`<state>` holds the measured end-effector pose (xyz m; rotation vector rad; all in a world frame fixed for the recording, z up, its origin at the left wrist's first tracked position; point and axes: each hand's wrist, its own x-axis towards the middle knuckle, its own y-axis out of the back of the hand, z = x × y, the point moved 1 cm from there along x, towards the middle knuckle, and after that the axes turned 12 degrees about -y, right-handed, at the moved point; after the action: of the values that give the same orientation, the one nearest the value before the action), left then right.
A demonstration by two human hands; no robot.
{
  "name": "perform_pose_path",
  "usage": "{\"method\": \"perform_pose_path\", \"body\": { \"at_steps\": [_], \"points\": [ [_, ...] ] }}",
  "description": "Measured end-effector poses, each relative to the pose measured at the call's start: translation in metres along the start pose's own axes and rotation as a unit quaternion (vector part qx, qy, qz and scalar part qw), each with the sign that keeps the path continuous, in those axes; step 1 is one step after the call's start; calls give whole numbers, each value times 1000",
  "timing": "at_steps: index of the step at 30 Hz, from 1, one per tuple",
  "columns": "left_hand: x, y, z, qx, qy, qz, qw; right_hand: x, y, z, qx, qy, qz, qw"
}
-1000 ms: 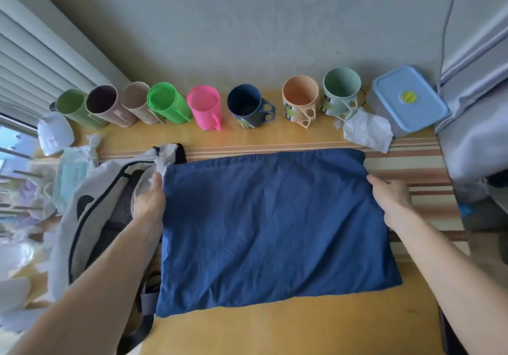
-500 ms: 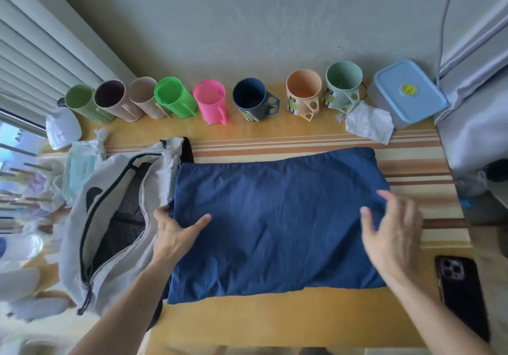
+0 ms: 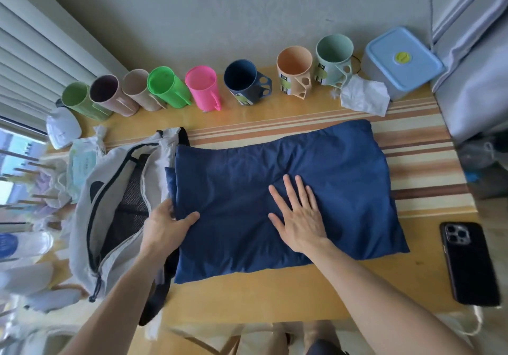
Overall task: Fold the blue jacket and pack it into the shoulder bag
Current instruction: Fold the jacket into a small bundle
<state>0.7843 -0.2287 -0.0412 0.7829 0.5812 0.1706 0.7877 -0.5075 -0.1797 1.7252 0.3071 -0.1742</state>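
Note:
The blue jacket (image 3: 343,179) lies folded into a flat rectangle in the middle of the yellow table (image 3: 275,297). To its left lies the light grey shoulder bag (image 3: 93,223), unzipped, with a dark mesh lining showing. My left hand (image 3: 165,228) grips the jacket's left edge, thumb on top and fingers tucked under the fabric. My right hand (image 3: 299,214) rests flat on the jacket's middle with the fingers spread.
Several coloured mugs (image 3: 206,88) stand in a row along the wall. A blue-lidded box (image 3: 398,58) and a crumpled tissue (image 3: 365,98) sit at the back right. A black phone (image 3: 467,264) lies near the right edge. A wipes pack (image 3: 82,162) is left of the bag.
My right hand moved from the jacket's right edge to its middle and now presses flat. My left hand slid down the left edge and took hold of it.

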Motion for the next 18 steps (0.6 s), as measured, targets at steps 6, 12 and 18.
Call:
{"method": "perform_pose_path", "body": {
  "at_steps": [6, 12, 18],
  "points": [
    [-29, -1, 34, 108, -22, 105, 988, 0, 4, 0, 16, -1, -24, 1000],
    [-71, -28, 143, -103, -139, 25, 985, -15, 85, 24, 547, -111, -147, 816],
    [-108, -154, 222, -120, -277, -258, 918, -67, 144, 124, 820, -277, -115, 487]
  ]
}}
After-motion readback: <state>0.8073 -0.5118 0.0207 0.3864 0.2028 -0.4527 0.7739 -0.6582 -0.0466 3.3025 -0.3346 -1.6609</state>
